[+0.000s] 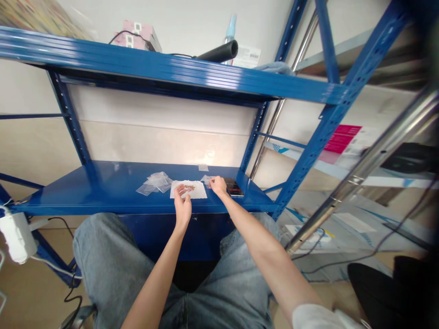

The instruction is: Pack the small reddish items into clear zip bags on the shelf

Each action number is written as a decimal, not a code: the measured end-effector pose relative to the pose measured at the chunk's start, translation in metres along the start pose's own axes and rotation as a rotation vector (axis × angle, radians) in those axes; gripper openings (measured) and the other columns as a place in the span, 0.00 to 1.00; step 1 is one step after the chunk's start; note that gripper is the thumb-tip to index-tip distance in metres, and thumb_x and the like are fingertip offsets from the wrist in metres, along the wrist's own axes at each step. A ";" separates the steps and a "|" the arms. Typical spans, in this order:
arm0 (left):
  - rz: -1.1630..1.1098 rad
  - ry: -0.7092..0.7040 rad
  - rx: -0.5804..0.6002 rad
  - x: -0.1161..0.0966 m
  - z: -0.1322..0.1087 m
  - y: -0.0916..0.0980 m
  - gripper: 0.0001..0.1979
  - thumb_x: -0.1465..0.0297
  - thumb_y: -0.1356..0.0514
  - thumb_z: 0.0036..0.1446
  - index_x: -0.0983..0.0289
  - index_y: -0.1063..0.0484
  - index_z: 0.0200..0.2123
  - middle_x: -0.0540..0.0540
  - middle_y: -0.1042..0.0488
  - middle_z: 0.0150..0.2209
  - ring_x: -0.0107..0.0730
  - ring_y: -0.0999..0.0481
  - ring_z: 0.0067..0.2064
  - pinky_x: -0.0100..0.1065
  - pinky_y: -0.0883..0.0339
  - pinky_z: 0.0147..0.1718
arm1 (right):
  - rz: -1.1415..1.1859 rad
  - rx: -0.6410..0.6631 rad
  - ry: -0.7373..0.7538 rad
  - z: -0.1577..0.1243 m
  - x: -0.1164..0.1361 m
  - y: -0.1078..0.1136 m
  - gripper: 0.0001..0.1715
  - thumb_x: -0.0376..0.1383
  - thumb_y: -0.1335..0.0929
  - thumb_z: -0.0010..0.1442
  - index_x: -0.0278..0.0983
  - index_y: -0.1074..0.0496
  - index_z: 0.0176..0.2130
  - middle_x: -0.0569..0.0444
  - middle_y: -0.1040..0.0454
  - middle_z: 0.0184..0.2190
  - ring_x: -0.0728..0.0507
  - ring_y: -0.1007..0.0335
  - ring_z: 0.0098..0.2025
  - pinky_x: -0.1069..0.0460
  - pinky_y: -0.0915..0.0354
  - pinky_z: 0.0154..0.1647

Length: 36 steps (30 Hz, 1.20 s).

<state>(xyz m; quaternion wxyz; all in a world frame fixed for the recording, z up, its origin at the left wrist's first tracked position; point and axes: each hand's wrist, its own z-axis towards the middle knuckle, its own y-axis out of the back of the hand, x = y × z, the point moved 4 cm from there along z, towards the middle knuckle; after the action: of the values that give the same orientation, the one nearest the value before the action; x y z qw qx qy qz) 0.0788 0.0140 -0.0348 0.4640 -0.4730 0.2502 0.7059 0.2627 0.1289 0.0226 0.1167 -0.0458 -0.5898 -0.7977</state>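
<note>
I sit facing a blue metal shelf (103, 189). My left hand (182, 204) hovers over a white sheet (198, 191) that carries a small gold and pink item (189, 187); thumb and fingers are curled in a pinch, and what they hold is too small to name. My right hand (218, 184) rests just right of the sheet, fingers closed on a small clear bag (206, 179). A dark card (234, 187) lies right beside that hand.
A pile of clear plastic bags (155, 182) lies left of the sheet, and a small clear piece (203, 167) lies further back. The upper shelf (164, 68) holds a pink box, a black tube and a bottle. Chrome poles (363, 169) and cables stand at right; a white power strip (15, 235) hangs at left.
</note>
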 end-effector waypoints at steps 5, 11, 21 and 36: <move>-0.063 0.025 -0.015 -0.016 0.015 0.005 0.21 0.74 0.48 0.60 0.61 0.37 0.57 0.63 0.27 0.55 0.40 0.23 0.53 0.40 0.26 0.49 | 0.240 -0.248 -0.084 -0.006 0.021 0.029 0.26 0.36 0.44 0.71 0.33 0.23 0.52 0.39 0.20 0.51 0.41 0.23 0.52 0.53 0.33 0.51; -0.168 0.085 -0.066 -0.040 0.009 0.028 0.19 0.66 0.49 0.63 0.62 0.33 0.55 0.62 0.24 0.51 0.38 0.21 0.49 0.34 0.26 0.40 | 1.479 -0.521 -0.217 -0.089 0.075 0.023 0.14 0.45 0.36 0.61 0.39 0.28 0.39 0.53 0.22 0.31 0.44 0.25 0.32 0.51 0.29 0.35; -0.218 0.116 0.201 -0.069 -0.039 0.064 0.18 0.56 0.44 0.64 0.64 0.27 0.32 0.50 0.30 0.24 0.25 0.32 0.23 0.25 0.39 0.20 | 1.863 -0.052 -0.313 -0.184 0.130 -0.014 0.11 0.43 0.29 0.51 0.39 0.30 0.27 0.64 0.43 0.15 0.52 0.52 0.15 0.56 0.53 0.14; -0.226 0.215 0.412 -0.062 -0.041 0.070 0.14 0.59 0.33 0.56 0.65 0.22 0.32 0.53 0.25 0.24 0.32 0.23 0.24 0.28 0.34 0.20 | 1.599 -0.158 -0.231 -0.184 0.089 -0.006 0.21 0.48 0.26 0.54 0.41 0.29 0.43 0.65 0.38 0.18 0.51 0.46 0.17 0.56 0.49 0.17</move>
<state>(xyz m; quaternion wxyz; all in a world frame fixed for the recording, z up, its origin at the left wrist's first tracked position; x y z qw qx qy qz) 0.0415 -0.0757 -0.0027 0.5973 -0.4657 0.3821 0.5294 0.1870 -0.0561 -0.0191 0.5860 -0.5437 -0.3289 -0.5028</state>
